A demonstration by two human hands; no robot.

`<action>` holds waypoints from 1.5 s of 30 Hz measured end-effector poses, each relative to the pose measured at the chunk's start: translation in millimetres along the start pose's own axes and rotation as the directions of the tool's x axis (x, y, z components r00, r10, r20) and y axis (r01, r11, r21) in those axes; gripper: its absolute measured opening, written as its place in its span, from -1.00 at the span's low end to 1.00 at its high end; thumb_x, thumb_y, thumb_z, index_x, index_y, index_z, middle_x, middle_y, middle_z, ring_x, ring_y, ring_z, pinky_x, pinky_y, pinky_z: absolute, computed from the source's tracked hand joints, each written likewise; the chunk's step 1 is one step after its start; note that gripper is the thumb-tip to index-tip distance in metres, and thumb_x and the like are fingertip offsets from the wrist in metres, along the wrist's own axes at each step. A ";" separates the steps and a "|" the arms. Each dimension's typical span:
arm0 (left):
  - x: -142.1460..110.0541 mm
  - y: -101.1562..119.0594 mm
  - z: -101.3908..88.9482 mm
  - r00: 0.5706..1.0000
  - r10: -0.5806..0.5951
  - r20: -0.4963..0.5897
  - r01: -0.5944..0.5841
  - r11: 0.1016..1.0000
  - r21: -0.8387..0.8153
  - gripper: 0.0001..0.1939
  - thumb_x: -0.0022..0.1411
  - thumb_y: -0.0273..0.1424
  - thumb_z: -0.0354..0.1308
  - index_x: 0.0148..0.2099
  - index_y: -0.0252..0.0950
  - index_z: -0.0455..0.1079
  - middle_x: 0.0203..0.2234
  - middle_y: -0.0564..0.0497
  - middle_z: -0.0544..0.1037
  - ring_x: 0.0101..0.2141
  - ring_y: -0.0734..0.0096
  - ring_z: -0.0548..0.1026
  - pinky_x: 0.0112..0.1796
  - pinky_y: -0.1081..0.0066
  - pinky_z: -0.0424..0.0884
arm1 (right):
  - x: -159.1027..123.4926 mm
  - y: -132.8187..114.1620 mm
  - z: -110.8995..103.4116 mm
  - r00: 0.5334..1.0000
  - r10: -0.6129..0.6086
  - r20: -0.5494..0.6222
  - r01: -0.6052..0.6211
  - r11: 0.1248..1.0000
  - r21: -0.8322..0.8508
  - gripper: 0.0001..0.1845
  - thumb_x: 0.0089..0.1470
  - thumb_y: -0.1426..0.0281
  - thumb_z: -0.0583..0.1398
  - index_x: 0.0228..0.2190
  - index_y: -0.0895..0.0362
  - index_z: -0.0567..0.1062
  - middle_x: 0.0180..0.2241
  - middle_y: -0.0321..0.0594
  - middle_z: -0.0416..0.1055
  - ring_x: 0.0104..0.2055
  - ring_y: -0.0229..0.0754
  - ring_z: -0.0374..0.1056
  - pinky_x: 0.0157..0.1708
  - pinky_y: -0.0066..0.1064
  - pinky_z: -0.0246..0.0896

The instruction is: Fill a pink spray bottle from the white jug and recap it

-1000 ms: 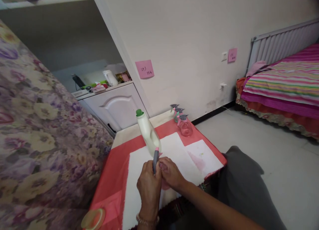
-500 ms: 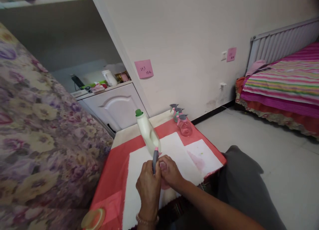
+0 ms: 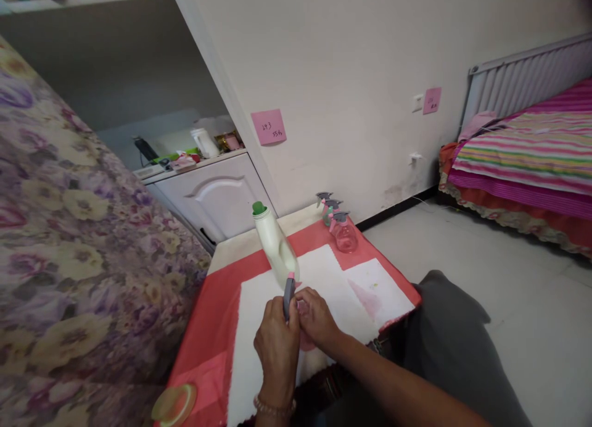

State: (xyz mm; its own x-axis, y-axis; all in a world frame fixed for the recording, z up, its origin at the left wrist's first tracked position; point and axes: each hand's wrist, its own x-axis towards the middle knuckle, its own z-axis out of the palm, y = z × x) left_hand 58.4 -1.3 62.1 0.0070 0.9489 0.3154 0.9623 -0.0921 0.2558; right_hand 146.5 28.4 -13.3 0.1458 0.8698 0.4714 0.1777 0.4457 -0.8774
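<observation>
Over the table's front edge, my left hand [image 3: 277,344] is closed around the grey spray head of a spray bottle [image 3: 289,296] with a pink nozzle tip. My right hand [image 3: 319,319] is closed just beside it, fingers curled at the bottle's neck; most of the pink see-through body is hidden behind both hands. Directly beyond them stands a pale green jug [image 3: 276,245] with a green cap [image 3: 258,208]. Several more spray bottles [image 3: 346,237] with grey heads are lined up at the back right of the table.
A white cloth [image 3: 252,328] and a smaller pink-stained white cloth [image 3: 383,291] lie on the red table cover [image 3: 213,297]. A round yellowish lid [image 3: 174,405] is at the near left corner. Floral curtain [image 3: 83,248] hangs left; a cabinet [image 3: 213,198] stands behind.
The view has shifted very slightly. Both hands keep the same hold on the spray bottle, with no clear movement of it.
</observation>
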 end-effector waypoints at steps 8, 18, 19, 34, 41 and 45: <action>0.3 -1.9 2.2 1.000 0.022 -0.022 -0.022 1.000 0.012 -0.76 0.37 -0.24 -0.12 -0.27 -0.21 0.28 -0.38 0.04 0.47 -0.39 0.36 0.44 -0.46 0.44 0.09 | -1.2 5.3 3.4 0.999 0.009 -0.037 -0.010 1.000 -0.022 -0.92 -0.05 0.47 0.21 -0.42 0.08 0.43 -0.37 -0.29 0.40 -0.27 -0.14 0.32 -0.22 -0.32 0.22; -3.3 -2.2 0.3 1.000 -0.006 0.013 0.007 0.995 -0.102 -0.72 0.37 -0.19 -0.14 -0.21 -0.20 0.32 -0.34 0.02 0.51 -0.34 0.33 0.47 -0.40 0.42 0.19 | -10.4 10.0 -0.6 0.997 0.075 -0.010 -0.075 0.997 -0.021 -0.61 -0.15 0.49 0.28 -0.19 0.09 0.43 -0.18 -0.18 0.44 -0.10 -0.07 0.36 -0.05 -0.20 0.27; -3.2 -4.0 1.2 1.000 -0.008 0.025 0.012 0.988 -0.157 -0.71 0.36 -0.18 -0.13 -0.17 -0.19 0.34 -0.30 0.01 0.52 -0.29 0.30 0.48 -0.36 0.41 0.23 | -14.7 13.8 -2.6 0.996 0.087 0.004 -0.087 0.996 -0.019 -0.47 -0.21 0.48 0.33 -0.12 0.10 0.41 -0.12 -0.16 0.43 -0.06 -0.05 0.35 -0.01 -0.17 0.27; 6.8 -25.8 1.5 0.963 0.033 0.266 0.231 0.400 -0.887 -0.50 0.30 -0.10 -0.02 0.16 -0.24 0.34 0.12 -0.10 0.46 0.13 0.15 0.36 0.19 0.14 0.14 | -43.7 53.0 -9.0 0.979 0.161 0.129 -0.159 0.987 -0.020 -0.03 -0.44 0.53 0.41 0.08 0.11 0.24 0.03 -0.04 0.33 0.09 0.08 0.31 0.12 -0.07 0.22; 10.5 -26.6 18.3 0.948 0.107 0.299 0.293 0.072 -0.953 -0.51 0.27 -0.20 0.08 0.19 -0.27 0.30 0.09 -0.16 0.47 0.00 0.19 0.44 0.07 0.23 0.23 | -45.7 58.5 -7.8 0.987 0.086 0.135 -0.089 0.996 0.011 -0.07 -0.41 0.55 0.37 0.07 0.10 0.24 0.00 -0.04 0.34 0.06 0.09 0.33 0.10 -0.05 0.26; 7.5 -23.7 21.1 0.947 0.049 0.317 0.319 -0.031 -0.947 -0.50 0.18 -0.19 0.19 0.12 -0.29 0.37 0.04 -0.16 0.51 -0.05 0.22 0.45 0.01 0.30 0.26 | -47.6 62.1 -6.8 0.988 0.084 0.126 -0.085 0.996 0.000 -0.06 -0.41 0.56 0.36 0.08 0.07 0.22 0.00 -0.05 0.34 0.06 0.11 0.33 0.10 -0.03 0.27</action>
State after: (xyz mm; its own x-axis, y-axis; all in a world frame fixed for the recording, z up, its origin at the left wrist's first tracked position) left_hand 41.4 14.4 39.1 0.1400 0.9899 0.0213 -0.2855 0.0197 0.9582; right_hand 157.2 13.2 -89.6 0.0365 0.9238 0.3811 0.1646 0.3706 -0.9141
